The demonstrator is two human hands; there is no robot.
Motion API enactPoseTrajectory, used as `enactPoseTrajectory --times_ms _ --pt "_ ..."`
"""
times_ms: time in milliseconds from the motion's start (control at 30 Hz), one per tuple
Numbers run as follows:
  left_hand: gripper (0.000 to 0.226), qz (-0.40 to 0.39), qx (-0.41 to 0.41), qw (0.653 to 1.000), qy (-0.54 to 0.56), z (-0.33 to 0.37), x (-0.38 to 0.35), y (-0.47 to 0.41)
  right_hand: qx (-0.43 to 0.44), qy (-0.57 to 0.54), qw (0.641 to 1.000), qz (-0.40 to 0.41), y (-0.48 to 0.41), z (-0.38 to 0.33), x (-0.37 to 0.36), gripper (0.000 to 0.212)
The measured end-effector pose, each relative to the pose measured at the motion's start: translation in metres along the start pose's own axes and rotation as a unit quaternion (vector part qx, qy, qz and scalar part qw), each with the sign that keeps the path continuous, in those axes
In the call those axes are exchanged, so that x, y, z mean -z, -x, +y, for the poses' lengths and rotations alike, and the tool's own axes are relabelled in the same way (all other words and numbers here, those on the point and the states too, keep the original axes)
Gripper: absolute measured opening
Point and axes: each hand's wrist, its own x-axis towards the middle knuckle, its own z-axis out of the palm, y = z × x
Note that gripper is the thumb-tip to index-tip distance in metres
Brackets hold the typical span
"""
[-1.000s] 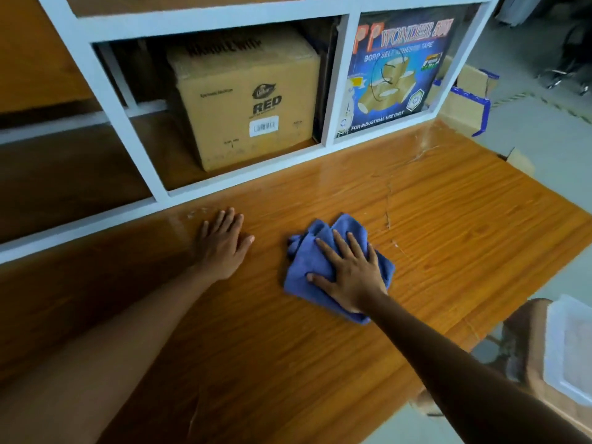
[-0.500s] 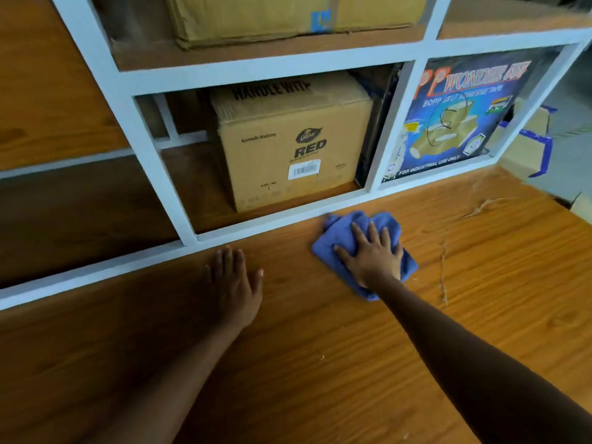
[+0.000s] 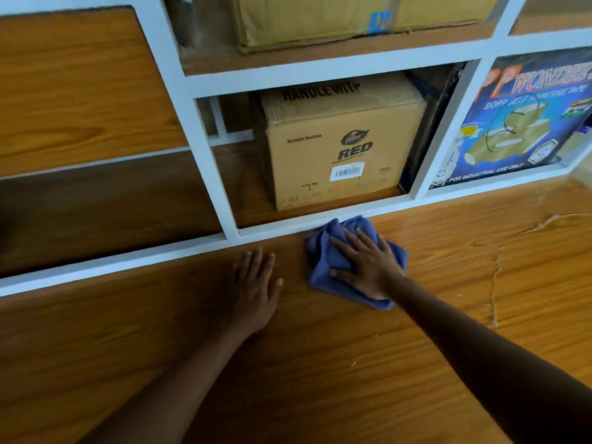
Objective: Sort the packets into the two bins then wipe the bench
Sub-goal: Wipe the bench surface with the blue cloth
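Head view looks down on a wooden bench [image 3: 320, 363] that runs up against a white shelf frame [image 3: 320, 221]. The right hand [image 3: 368, 267] lies flat on a crumpled blue cloth [image 3: 326, 254], fingers straight and spread, pressing it onto the bench with the cloth's far edge touching the shelf frame. The left hand [image 3: 256, 283] rests palm down on the bare wood just beside the cloth, fingers straight and released, holding nothing. Behind the frame stands a cardboard box [image 3: 342, 149] printed RED, with a blue tape carton [image 3: 519, 123] in the compartment to its right.
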Motion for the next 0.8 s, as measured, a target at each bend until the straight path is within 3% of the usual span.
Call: enactPoseTrajectory --times_ms 33,100,167,233,300,400,467,500,567,633,667,733,800 --pt "0.075 -0.006 -0.015 1.000 -0.006 -0.015 0.003 0.006 -0.035 -0.001 0.999 0.014 0.004 0.017 0.001 0.079" --pt "0.074 -0.012 -0.026 0.999 -0.020 -0.048 0.007 0.020 -0.188 -0.032 0.981 0.038 0.006 0.029 0.001 0.077" --pt "0.075 0.002 -0.022 1.000 -0.016 -0.073 0.012 0.032 -0.339 -0.076 0.937 0.043 -0.004 0.007 0.003 0.078" --pt "0.081 0.006 -0.012 1.000 -0.007 -0.086 0.015 0.039 -0.402 -0.104 0.909 0.031 -0.019 -0.037 0.005 0.080" --pt "0.085 0.008 0.003 1.000 0.017 -0.088 0.016 0.040 -0.342 -0.084 0.936 0.024 -0.027 -0.085 0.000 0.081" --pt "0.079 0.002 -0.003 1.000 0.022 -0.092 0.019 0.038 -0.113 -0.036 0.993 0.007 -0.017 -0.136 -0.009 0.077" --pt "0.074 -0.011 -0.016 1.000 0.008 -0.106 0.021 0.040 -0.024 -0.007 1.000 -0.004 -0.007 -0.133 -0.008 0.077" --pt "0.073 -0.017 -0.018 1.000 0.004 -0.116 0.022 0.042 -0.046 -0.002 0.999 0.006 -0.004 -0.123 -0.008 0.077" --pt "0.076 -0.023 -0.013 1.000 0.005 -0.136 0.025 0.047 -0.208 -0.030 0.977 0.040 -0.003 -0.104 -0.010 0.077" --pt "0.082 -0.016 -0.010 1.000 0.009 -0.149 0.025 0.054 -0.376 -0.081 0.922 0.044 -0.007 -0.104 -0.006 0.078" --pt "0.084 -0.005 -0.008 1.000 0.018 -0.151 0.023 0.056 -0.421 -0.094 0.901 0.041 -0.013 -0.116 -0.004 0.078" --pt "0.083 0.008 -0.004 0.999 0.040 -0.151 0.022 0.057 -0.411 -0.093 0.906 0.032 -0.027 -0.159 -0.004 0.079" --pt "0.082 0.020 0.004 0.999 0.043 -0.150 0.022 0.056 -0.283 -0.067 0.956 0.026 -0.034 -0.208 -0.013 0.078"
